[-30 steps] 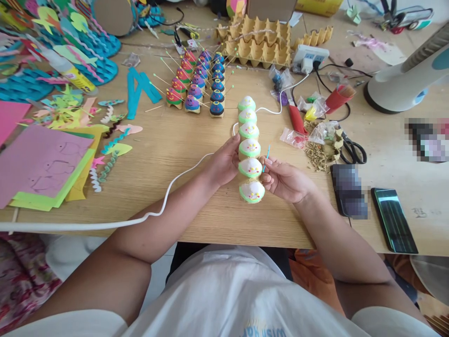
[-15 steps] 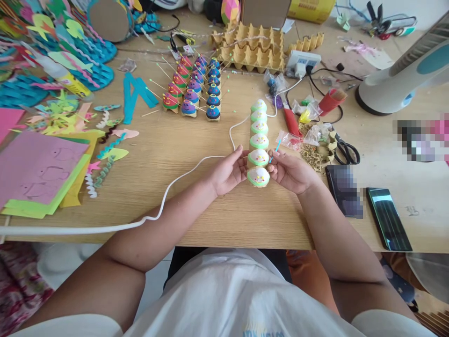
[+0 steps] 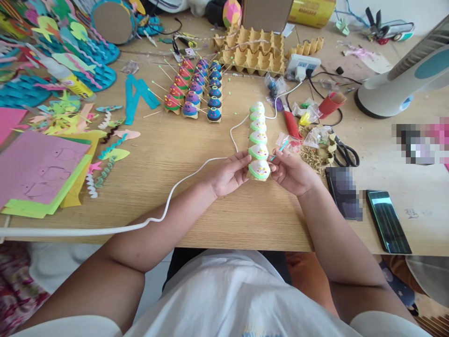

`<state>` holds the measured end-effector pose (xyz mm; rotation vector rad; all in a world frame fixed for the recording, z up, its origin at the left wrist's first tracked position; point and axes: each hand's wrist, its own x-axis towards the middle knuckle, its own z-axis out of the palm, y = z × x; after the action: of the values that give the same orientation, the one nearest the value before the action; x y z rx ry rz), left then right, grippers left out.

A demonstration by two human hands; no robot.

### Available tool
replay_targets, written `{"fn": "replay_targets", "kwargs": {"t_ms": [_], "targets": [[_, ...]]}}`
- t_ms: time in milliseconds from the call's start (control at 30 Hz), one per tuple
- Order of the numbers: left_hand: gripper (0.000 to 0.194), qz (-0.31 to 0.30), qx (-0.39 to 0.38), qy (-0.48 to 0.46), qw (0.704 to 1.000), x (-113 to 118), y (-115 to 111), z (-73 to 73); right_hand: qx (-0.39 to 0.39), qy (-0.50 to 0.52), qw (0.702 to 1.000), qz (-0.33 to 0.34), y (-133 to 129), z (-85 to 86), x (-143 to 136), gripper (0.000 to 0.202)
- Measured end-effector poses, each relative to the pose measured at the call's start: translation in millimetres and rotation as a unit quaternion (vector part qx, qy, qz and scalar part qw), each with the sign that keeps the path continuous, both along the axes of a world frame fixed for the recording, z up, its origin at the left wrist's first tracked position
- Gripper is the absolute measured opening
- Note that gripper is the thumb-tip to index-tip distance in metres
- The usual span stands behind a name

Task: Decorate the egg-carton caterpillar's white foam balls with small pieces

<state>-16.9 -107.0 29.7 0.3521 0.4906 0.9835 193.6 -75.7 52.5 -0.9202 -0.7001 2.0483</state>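
A strip of egg-carton cups [image 3: 258,150] painted white and green, with small coloured dots on it, points away from me above the table. My left hand [image 3: 231,175] is closed on the left side of its near end, thumb along the edge. At the right side of the same end, my right hand [image 3: 289,171] pinches a thin light-blue stick [image 3: 283,147], which slants up and to the right from the fingers. The lower fingertips of that hand are close to the nearest cup; whether they touch it I cannot tell.
Painted cup strips [image 3: 191,89] with thin sticks stand behind to the left. Farther back are egg trays [image 3: 249,51] and a power strip [image 3: 303,63]. A white cable [image 3: 168,201] crosses my left forearm. Scissors [image 3: 345,150] and a phone [image 3: 388,222] lie right.
The strip's near end has shifted slightly away from me and turned a little. My left fingers have closed in on its side. The blue stick has moved slightly right and leans more.
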Motion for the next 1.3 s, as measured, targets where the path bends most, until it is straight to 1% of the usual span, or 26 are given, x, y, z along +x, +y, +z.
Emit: {"fn": "replay_targets", "kwargs": {"t_ms": [67,167,200,267,367,467,667,900,1100,1300], "targets": [[0.021,0.008,0.005,-0.008,1.000,0,0,3.0,0.019,-0.015,0.999,-0.035,-2,3.5,-1,0.046],[0.029,0.026,-0.013,-0.004,1.000,-1,0,8.1,0.073,-0.008,0.994,-0.077,-8,8.7,-4,0.043],[0.028,0.031,-0.022,0.004,0.999,-1,0,9.3,0.092,-0.003,0.993,-0.077,-10,10.1,-5,0.042],[0.025,0.037,-0.033,0.019,0.999,-2,1,10.4,0.128,-0.004,0.990,-0.056,-16,11.7,-9,0.040],[0.022,0.042,-0.032,0.023,0.998,-2,2,9.0,0.187,-0.018,0.982,-0.032,-24,11.3,-15,0.035],[0.022,0.044,-0.023,0.022,0.999,-3,2,6.4,0.217,-0.024,0.975,-0.033,-29,9.3,-20,0.032],[0.023,0.045,-0.021,0.033,0.998,-4,2,5.7,0.215,-0.033,0.975,-0.046,-29,6.5,-22,0.032],[0.022,0.047,-0.018,0.020,0.999,-3,2,5.6,0.208,-0.045,0.976,-0.049,-30,6.2,-22,0.034],[0.015,0.049,-0.034,0.013,0.998,-3,3,8.5,0.204,-0.063,0.976,-0.047,-30,6.1,-23,0.039],[0.014,0.053,-0.044,0.009,0.998,-3,4,8.6,0.215,-0.064,0.973,-0.056,-29,3.9,-22,0.036]]}}
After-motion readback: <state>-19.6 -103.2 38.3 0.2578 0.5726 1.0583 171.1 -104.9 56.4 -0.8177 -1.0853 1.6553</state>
